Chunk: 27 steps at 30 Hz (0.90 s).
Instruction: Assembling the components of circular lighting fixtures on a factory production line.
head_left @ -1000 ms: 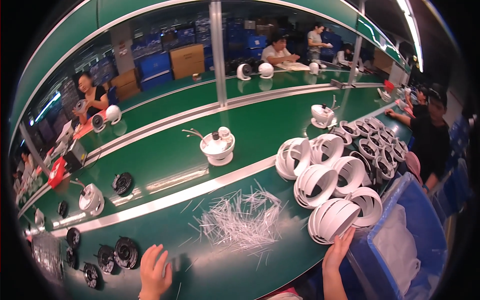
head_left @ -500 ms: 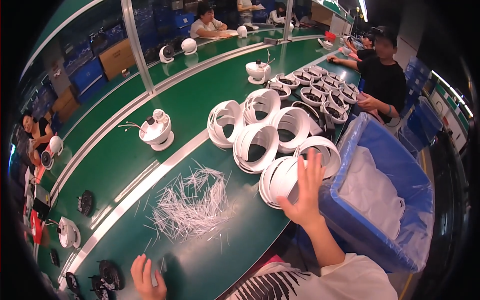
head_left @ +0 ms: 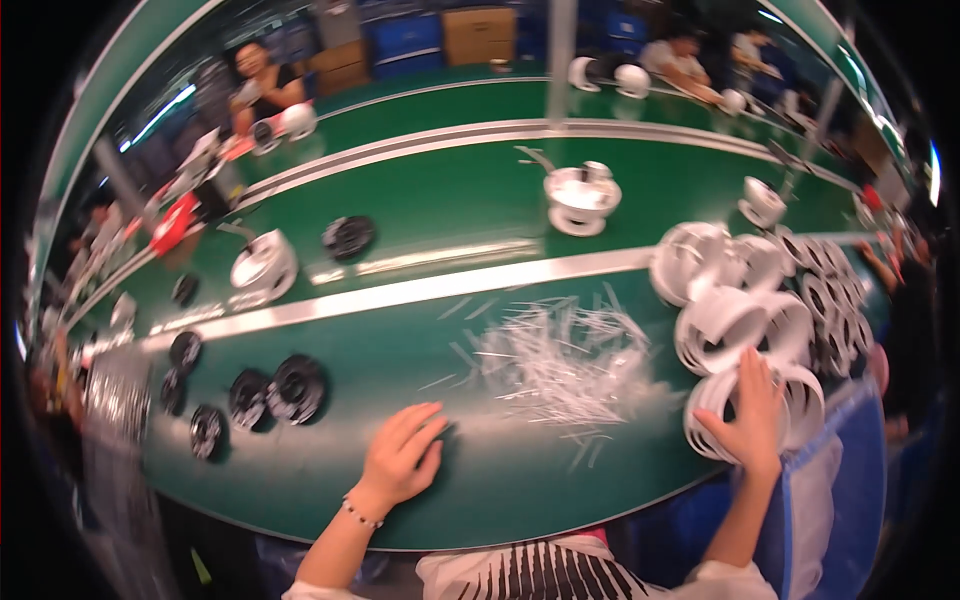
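Though blurry, rings (head_left: 703, 392) beneath right hand (head_left: 750, 428).

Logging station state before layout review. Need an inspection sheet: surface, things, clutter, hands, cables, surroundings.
Surface: green bench, glossy.
Things: white rings stacked at right; pale strips heaped mid-bench; black parts at left.
Clutter: loose strips strayed around the heap.
Hands: left hand open, empty; right hand spread at the nearest white rings, contact unclear.
Cables: wires at a white base.
Surroundings: blue bin at right; people across the line.
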Each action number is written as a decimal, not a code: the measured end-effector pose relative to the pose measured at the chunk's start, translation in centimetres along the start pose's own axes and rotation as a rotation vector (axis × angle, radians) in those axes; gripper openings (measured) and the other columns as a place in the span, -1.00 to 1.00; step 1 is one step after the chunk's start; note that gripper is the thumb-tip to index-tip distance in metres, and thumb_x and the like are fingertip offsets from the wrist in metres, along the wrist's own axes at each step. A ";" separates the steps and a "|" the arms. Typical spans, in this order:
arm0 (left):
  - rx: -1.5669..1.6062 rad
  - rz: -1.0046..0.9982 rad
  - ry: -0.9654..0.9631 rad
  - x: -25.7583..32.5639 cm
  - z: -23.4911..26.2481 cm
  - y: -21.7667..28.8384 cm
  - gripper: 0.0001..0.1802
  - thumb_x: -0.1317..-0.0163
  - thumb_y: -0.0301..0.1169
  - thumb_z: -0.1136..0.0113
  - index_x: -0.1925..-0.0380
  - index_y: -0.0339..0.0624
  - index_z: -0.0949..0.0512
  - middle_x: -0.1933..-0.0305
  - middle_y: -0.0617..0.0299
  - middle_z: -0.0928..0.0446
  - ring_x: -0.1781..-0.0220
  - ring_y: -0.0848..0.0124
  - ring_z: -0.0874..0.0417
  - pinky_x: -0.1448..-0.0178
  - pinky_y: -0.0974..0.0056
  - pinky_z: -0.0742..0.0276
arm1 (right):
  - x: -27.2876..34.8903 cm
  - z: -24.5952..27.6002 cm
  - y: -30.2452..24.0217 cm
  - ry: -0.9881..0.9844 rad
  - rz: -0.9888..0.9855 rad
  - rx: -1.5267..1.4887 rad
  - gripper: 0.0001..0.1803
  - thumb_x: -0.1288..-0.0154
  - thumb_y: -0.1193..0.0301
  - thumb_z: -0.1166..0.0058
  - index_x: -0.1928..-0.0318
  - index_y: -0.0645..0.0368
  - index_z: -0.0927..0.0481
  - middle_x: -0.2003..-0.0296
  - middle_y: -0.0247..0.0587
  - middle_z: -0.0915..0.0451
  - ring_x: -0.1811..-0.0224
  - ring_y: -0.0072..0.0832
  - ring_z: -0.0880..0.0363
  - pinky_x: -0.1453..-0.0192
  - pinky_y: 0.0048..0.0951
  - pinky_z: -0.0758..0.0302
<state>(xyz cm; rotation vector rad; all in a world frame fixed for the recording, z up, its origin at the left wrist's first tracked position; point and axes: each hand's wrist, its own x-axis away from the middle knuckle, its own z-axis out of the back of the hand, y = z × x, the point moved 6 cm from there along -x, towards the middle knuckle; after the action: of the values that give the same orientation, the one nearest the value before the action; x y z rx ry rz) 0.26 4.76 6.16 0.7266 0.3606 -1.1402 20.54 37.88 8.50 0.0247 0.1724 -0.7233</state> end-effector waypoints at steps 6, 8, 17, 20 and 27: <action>-0.051 -0.007 0.019 0.8 2.1 -0.7 -0.65 0.19 -0.61 -0.12 0.27 -0.28 -0.45 0.10 0.09 -0.44 0.12 0.18 -0.49 0.11 0.23 -0.43 | 1.2 2.5 -1.1 0.096 0.128 0.003 0.09 0.33 -0.03 -0.22 -0.19 0.30 -0.05 -0.21 0.02 -0.07 -0.28 -0.04 0.07 -0.27 -0.03 0.18; -0.096 0.001 0.026 0.7 2.6 -1.4 -0.64 0.19 -0.61 -0.12 0.26 -0.27 -0.45 0.10 0.09 -0.44 0.11 0.18 -0.49 0.11 0.23 -0.43 | 3.4 4.0 0.1 0.158 0.204 0.020 0.05 0.33 -0.04 -0.22 -0.15 0.33 -0.12 -0.19 0.05 -0.10 -0.29 -0.05 0.08 -0.26 -0.02 0.18; -0.164 -0.028 0.055 -2.1 4.4 -4.6 -0.60 0.22 -0.64 -0.12 0.24 -0.28 -0.44 0.09 0.07 -0.43 0.10 0.15 -0.47 0.06 0.19 -0.42 | 7.3 4.3 1.8 -0.009 0.139 -0.130 -0.67 0.06 0.50 -0.14 0.20 0.33 -0.50 0.03 0.03 -0.40 -0.08 -0.11 -0.29 -0.17 -0.26 -0.18; -0.177 -0.090 0.036 -4.5 4.0 -5.5 -0.61 0.22 -0.64 -0.12 0.25 -0.29 -0.44 0.10 0.06 -0.43 0.10 0.15 -0.47 0.05 0.19 -0.42 | 7.5 5.1 1.5 0.098 0.193 -0.204 -0.79 0.02 0.56 -0.08 0.29 0.33 -0.51 0.13 0.00 -0.48 0.01 -0.11 -0.38 -0.09 -0.28 -0.27; -0.343 -0.071 0.002 -11.4 2.5 -14.3 -0.65 0.16 -0.55 -0.09 0.25 -0.24 -0.43 0.11 0.08 -0.42 0.06 0.17 -0.43 0.03 0.19 -0.40 | 8.7 7.1 1.0 0.445 0.175 -0.253 -0.91 -0.01 0.58 -0.08 0.42 0.34 -0.50 0.34 -0.02 -0.56 0.25 -0.14 -0.52 0.10 -0.31 -0.42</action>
<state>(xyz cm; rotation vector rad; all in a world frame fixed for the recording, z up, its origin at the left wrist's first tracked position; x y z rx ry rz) -17.50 7.68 10.01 0.4159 0.5716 -1.1081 28.63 32.34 13.98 -0.0407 0.6778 -0.5088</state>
